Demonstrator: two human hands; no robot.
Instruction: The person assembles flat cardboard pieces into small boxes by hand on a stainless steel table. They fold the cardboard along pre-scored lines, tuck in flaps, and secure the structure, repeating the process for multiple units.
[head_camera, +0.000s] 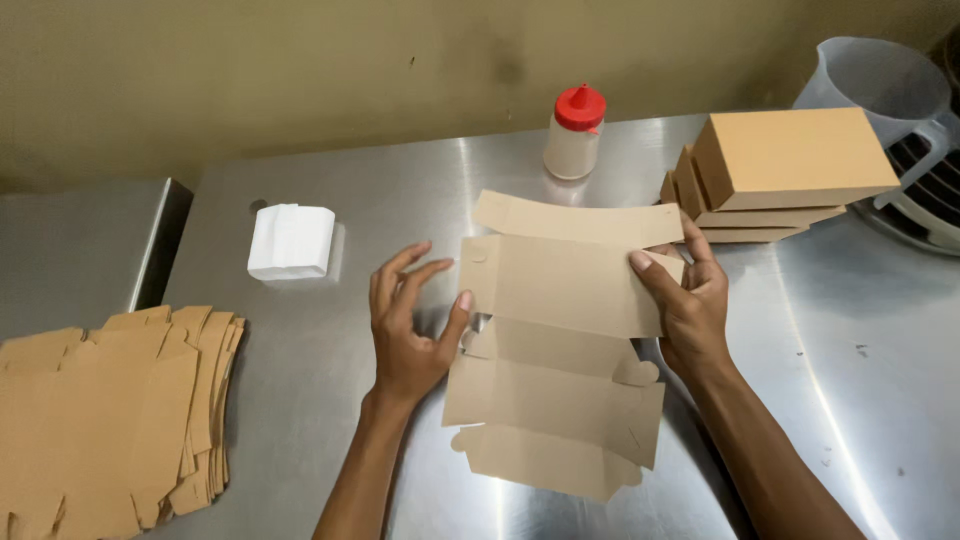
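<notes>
A flat brown cardboard box blank (560, 340) with creased panels and tabs lies on the steel table (330, 350) in front of me. My left hand (408, 320) is beside its left edge, thumb touching the panel's edge and the other fingers spread apart. On the blank's right edge my right hand (688, 305) pinches the upper panel between thumb and fingers. The top flap curls up slightly toward the back.
A stack of flat brown blanks (110, 410) lies at the left front. A folded white tissue pack (291, 241) sits behind it. A squeeze bottle with a red cap (574, 133) stands at the back. Assembled brown boxes (775, 170) are stacked at right, beside a translucent jug (890, 90).
</notes>
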